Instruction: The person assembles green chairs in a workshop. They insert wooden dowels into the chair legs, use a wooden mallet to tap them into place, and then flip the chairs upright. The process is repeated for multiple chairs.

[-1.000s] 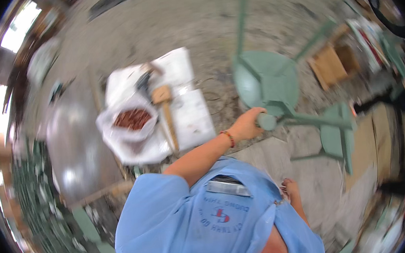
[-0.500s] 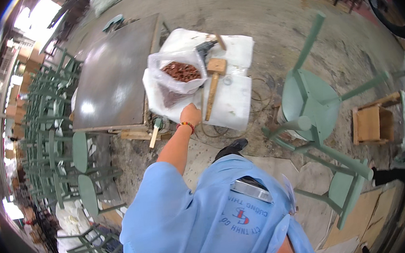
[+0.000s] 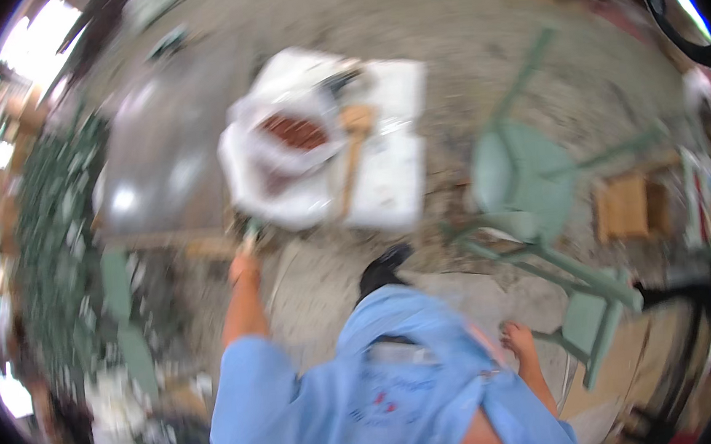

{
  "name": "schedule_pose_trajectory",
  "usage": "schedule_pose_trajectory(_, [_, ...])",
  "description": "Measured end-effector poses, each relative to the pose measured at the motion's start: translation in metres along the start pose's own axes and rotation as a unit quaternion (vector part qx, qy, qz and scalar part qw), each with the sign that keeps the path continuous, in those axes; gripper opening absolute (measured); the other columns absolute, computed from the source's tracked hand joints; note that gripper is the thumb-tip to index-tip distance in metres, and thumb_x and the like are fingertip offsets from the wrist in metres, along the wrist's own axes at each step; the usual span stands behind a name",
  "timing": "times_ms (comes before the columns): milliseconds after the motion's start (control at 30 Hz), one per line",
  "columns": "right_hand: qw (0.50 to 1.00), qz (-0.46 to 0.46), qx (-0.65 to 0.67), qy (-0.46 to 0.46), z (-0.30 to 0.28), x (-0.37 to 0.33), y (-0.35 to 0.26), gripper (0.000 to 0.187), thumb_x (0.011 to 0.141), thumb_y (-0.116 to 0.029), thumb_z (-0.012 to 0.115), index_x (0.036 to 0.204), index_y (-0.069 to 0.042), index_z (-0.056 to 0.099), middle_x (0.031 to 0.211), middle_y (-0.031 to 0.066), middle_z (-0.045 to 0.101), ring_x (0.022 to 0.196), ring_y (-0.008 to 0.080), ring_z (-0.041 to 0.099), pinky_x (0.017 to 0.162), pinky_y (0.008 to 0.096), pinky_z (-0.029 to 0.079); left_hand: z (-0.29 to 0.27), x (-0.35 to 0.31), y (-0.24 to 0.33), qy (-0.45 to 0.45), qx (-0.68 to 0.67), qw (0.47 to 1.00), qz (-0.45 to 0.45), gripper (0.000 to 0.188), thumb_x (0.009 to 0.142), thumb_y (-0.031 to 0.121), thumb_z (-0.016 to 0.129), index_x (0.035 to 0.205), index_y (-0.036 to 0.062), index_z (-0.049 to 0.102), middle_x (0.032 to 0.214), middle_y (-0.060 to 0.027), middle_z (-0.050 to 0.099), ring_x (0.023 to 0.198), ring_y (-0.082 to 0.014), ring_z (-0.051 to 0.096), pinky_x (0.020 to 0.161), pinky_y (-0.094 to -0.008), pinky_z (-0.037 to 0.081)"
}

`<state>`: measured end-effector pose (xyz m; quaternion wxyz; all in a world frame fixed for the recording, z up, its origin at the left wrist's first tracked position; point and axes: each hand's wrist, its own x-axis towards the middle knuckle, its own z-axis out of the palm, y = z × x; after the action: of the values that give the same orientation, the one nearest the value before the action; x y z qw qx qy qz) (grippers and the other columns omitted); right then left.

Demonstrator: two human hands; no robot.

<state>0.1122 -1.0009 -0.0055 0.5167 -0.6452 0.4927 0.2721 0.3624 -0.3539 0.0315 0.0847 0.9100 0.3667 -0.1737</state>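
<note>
My left hand (image 3: 244, 268) is at the lower end of a pale wooden handle (image 3: 248, 241) by the metal-topped table's near corner. The handle's far end is greenish, and the blur hides how my fingers lie on it. My right hand (image 3: 516, 338) is low on the right with loosely bent fingers and nothing visible in it. Ahead, an opened plastic bag (image 3: 278, 163) of small reddish-brown pieces (image 3: 293, 132) stands on a white padded surface (image 3: 385, 177). To its right lies a wooden mallet (image 3: 355, 120), with a dark power drill (image 3: 339, 81) behind.
A metal-topped table (image 3: 169, 171) stands left of the white surface. On the right is an upturned green chair (image 3: 529, 173), with a small wooden box (image 3: 622, 207) beyond it. Many green chairs (image 3: 53, 248) crowd the left side. Cardboard (image 3: 472, 292) covers part of the floor.
My left hand has left the front of the bag and moved left and nearer, to the wooden handle. My right hand has come into view. The whole view has shifted and blurred.
</note>
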Motion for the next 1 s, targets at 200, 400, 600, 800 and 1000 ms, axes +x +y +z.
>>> schedule_pose_trajectory(200, [0.975, -0.162, -0.151, 0.035, 0.002, 0.013, -0.06, 0.043, 0.088, -0.023, 0.06, 0.126, -0.003, 0.06, 0.112, 0.0165, 0.067, 0.089, 0.0264, 0.068, 0.075, 0.0389, 0.055, 0.001, -0.026, 0.019, -0.107, 0.123, 0.976, 0.145, 0.029, 0.092, 0.016, 0.057, 0.118, 0.0044, 0.061, 0.106, -0.0197, 0.068, 0.099, -0.0353, 0.066, 0.083, -0.0436, 0.053])
schedule_pose_trajectory(400, [0.901, -0.352, -0.234, -0.096, 0.037, -0.058, -0.099, 0.045, 0.092, -0.034, 0.056, 0.126, -0.005, 0.06, 0.124, 0.0186, 0.063, 0.116, 0.034, 0.059, 0.099, 0.04, 0.045, 0.019, -0.08, 0.034, -0.088, -0.054, 0.902, 0.42, 0.019, 0.091, 0.011, 0.055, 0.103, 0.0006, 0.065, 0.098, -0.0225, 0.068, 0.097, -0.0402, 0.064, 0.08, -0.0448, 0.052])
schedule_pose_trajectory(600, [0.845, -0.505, -0.023, -0.172, 0.057, -0.152, -0.164, 0.048, 0.102, -0.036, 0.046, 0.137, -0.004, 0.051, 0.128, 0.0141, 0.062, 0.117, 0.025, 0.058, 0.1, 0.0355, 0.043, -0.037, -0.243, 0.18, -0.351, -0.167, 0.72, 0.575, 0.025, 0.096, 0.015, 0.054, 0.113, 0.0024, 0.066, 0.08, -0.0079, 0.062, 0.073, -0.0159, 0.058, 0.069, -0.0308, 0.049])
schedule_pose_trajectory(800, [0.837, -0.457, 0.205, -0.221, 0.039, -0.205, -0.17, 0.042, 0.103, -0.029, 0.048, 0.132, 0.0, 0.056, 0.116, 0.0065, 0.065, 0.096, 0.0111, 0.06, 0.081, 0.0245, 0.048, -0.027, -0.312, 0.251, -0.571, -0.113, 0.504, 0.639, 0.026, 0.099, 0.024, 0.055, 0.105, 0.0007, 0.065, 0.09, -0.0024, 0.064, 0.079, -0.0119, 0.057, 0.072, -0.0278, 0.049])
schedule_pose_trajectory(1000, [0.843, -0.438, 0.298, -0.095, 0.031, -0.211, -0.163, 0.035, 0.098, -0.016, 0.053, 0.127, 0.002, 0.057, 0.113, 0.0096, 0.068, 0.1, 0.015, 0.063, 0.084, 0.0278, 0.051, -0.019, -0.326, 0.285, -0.67, -0.098, 0.405, 0.614, 0.027, 0.098, 0.026, 0.057, 0.105, 0.002, 0.066, 0.095, -0.0021, 0.064, 0.083, -0.0095, 0.055, 0.075, -0.0271, 0.048])
